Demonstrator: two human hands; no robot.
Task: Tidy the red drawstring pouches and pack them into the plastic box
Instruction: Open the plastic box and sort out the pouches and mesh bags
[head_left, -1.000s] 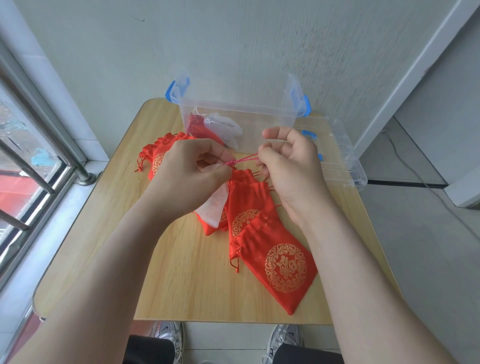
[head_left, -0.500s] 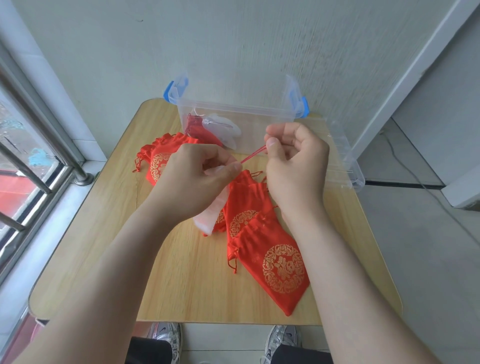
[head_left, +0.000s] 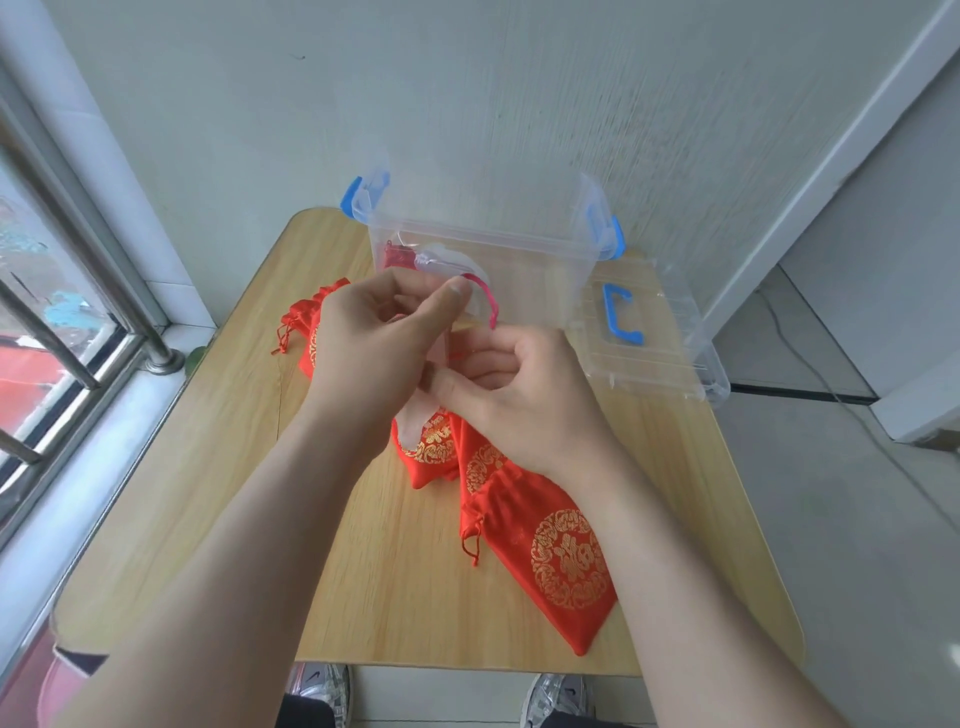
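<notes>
Light wooden table (head_left: 208, 493), rounded corners. On it: clear plastic box (head_left: 530, 270) at far edge; lid (head_left: 660, 364) flat, just right of box; red drawstring pouches (head_left: 550, 561) spread from left-centre (head_left: 304, 325) to near right.

I count one plastic box (head_left: 535, 270), one detached lid (head_left: 670, 358) and two hands: left hand (head_left: 363, 364), right hand (head_left: 519, 395). Red pouches (head_left: 561, 561), five confirmed: one boxed pouch (head_left: 397, 257), one held pouch (head_left: 431, 449), three on the counter (head_left: 208, 493). Overlap at left prevents a firmer count.

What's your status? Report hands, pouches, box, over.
Left hand and right hand pinch one drawstring. Box open, lid beside it, one pouch inside. Loose pouches on table.
</notes>
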